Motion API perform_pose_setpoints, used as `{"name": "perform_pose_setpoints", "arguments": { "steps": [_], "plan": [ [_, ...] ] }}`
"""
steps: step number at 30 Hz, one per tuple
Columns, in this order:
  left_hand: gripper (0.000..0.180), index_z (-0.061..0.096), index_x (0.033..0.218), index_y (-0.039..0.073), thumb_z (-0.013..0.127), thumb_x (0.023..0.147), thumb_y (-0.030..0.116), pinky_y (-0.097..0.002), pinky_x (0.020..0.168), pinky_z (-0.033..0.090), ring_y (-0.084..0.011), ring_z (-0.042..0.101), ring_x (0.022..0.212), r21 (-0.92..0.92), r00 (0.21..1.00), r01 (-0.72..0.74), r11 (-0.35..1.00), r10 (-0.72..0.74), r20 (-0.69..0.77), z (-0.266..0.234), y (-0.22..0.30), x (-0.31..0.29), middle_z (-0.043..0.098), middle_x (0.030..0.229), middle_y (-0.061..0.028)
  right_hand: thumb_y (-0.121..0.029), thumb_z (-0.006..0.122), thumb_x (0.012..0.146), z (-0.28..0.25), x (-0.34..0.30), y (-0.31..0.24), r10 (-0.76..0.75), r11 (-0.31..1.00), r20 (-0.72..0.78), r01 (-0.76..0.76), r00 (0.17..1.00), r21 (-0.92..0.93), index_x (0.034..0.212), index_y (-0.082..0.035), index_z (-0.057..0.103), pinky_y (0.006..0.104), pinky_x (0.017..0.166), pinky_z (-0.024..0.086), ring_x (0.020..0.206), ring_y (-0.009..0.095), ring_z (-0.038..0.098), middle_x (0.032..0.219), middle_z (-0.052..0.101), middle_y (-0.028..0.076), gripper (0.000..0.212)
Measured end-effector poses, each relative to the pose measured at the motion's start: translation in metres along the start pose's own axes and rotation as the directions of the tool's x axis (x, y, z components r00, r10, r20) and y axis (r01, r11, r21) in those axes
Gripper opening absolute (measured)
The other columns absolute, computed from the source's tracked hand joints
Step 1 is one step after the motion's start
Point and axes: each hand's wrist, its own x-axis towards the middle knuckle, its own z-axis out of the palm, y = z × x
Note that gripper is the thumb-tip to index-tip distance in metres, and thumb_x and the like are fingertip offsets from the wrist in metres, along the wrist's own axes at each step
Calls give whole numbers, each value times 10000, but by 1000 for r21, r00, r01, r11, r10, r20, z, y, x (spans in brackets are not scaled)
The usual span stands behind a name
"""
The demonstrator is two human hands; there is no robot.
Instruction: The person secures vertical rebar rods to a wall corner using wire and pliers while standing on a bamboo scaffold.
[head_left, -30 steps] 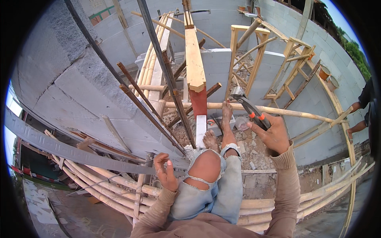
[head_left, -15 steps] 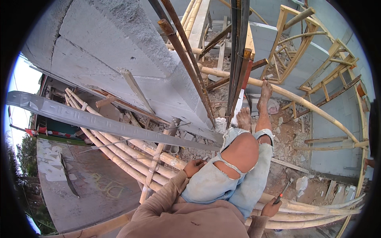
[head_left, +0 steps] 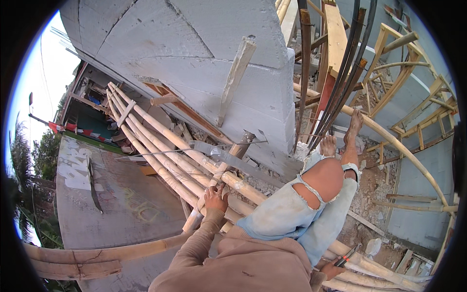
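My left hand point(head_left: 216, 198) is on the bamboo scaffold at my left, its fingers bent over a bamboo pole point(head_left: 194, 187) beside the wooden crosspiece point(head_left: 220, 173). In my right hand point(head_left: 332, 269), low at my right hip, is a hand tool with a red-and-black handle point(head_left: 344, 259). Its dark tip points up and away from me, and its exact kind is hard to make out. My legs, in torn light jeans point(head_left: 272, 214), stretch forward, with bare feet point(head_left: 353, 129) near a curved bamboo pole point(head_left: 389, 138). A grey metal strip point(head_left: 243, 165) lies across the poles left of my knee.
A pale block wall point(head_left: 185, 73) rises ahead on the left, a short wooden piece point(head_left: 237, 78) against it. Dark upright steel bars point(head_left: 340, 82) stand before my feet. Rubble point(head_left: 372, 194) lies below right. Wooden frames point(head_left: 399, 73) stand far right; a concrete slab point(head_left: 131, 209) is lower left.
My left hand has moved from beside my thigh outward onto the bamboo. The view has shifted leftward, and the metal strip shows much shorter. My right hand still holds the tool.
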Motion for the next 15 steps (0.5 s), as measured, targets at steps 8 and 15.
{"name": "perform_pose_setpoints", "arguments": {
  "steps": [8,15],
  "plan": [
    [211,602,979,34,611,890,226,-452,881,427,-283,549,1047,-56,958,-224,973,209,-197,2,-2,8,593,1057,-109,-555,593,897,2,4,12,-117,991,-30,115,993,-61,1195,24,469,522,812,469,1002,445,589,1131,567,256,663],
    [216,572,930,42,691,764,-29,-400,659,477,-295,610,745,-312,817,-489,815,304,-490,-69,30,-5,623,824,-109,-524,597,906,10,11,-4,-195,979,-10,194,981,-64,1272,41,453,528,911,423,1127,427,525,1227,511,261,689]
  ]
}}
